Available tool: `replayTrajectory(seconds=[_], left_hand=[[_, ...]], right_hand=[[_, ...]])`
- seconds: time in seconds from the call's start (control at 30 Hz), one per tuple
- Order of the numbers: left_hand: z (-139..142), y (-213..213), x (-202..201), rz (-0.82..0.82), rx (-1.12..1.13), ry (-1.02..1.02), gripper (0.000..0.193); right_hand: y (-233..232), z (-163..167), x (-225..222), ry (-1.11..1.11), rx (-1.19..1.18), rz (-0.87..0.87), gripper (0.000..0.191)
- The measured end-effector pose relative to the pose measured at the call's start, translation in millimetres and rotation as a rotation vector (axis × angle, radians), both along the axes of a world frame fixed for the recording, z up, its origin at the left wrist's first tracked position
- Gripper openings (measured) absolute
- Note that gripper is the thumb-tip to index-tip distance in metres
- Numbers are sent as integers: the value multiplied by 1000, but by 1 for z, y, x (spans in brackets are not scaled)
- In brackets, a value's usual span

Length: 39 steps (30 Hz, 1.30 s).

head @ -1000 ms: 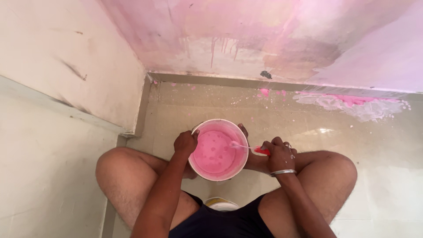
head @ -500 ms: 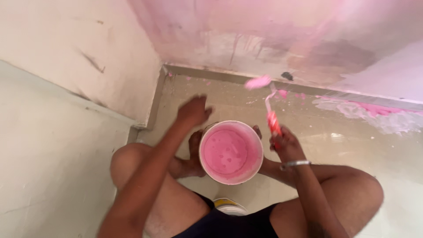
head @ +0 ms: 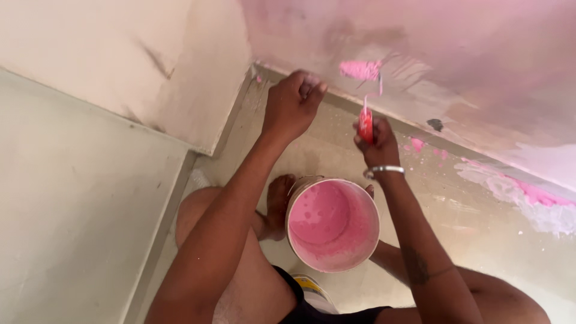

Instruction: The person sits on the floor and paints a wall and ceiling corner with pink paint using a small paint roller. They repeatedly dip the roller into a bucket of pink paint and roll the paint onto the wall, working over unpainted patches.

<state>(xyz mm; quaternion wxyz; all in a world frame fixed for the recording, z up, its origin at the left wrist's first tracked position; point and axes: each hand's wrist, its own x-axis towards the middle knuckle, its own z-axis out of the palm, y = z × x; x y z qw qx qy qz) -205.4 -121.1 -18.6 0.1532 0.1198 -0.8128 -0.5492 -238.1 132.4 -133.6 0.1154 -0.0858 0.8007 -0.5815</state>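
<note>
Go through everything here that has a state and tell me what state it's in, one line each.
Bucket: upright, open, holding pink paint.
Roller: loaded with pink paint, at the wall.
Right hand: closed around the roller's red handle.
Left hand: curled, empty, near the wall base.
Wall: partly painted pink.
Floor: splashed with pink.

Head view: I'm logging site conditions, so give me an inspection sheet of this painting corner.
Surface: pale floor, pink paint splashes along the wall base.
Job's things: small paint roller, pink-loaded, against the lower wall; bucket of pink paint between the person's legs.
Clutter: a dark spot at the wall base.
Grippers: right hand grips the roller's red handle; left hand closed near the corner, what it holds unclear.
Cables: nothing seen.
Surroundings: cream side wall, scuffed.
</note>
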Motion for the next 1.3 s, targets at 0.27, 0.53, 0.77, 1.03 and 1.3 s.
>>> replayTrajectory(seconds=[0.27,0.53,0.77,1.03,1.3], left_hand=[[-4,-32,-25,107,241,119,16],[-7,-44,-33,64,190,84,16],[4,-34,-27,25,158,93,17],[3,-17,-30,66,201,122,17],[8,-21,-24,48,137,163,15]], right_hand=[[-41,-44,-101,122,56,38,37],[42,-95,-101,338,562,-273,35],[90,-87,-84,206,583,-361,37],[-1,-65,-108,324,511,-255,35],[-1,-25,-94,301,600,-275,43]])
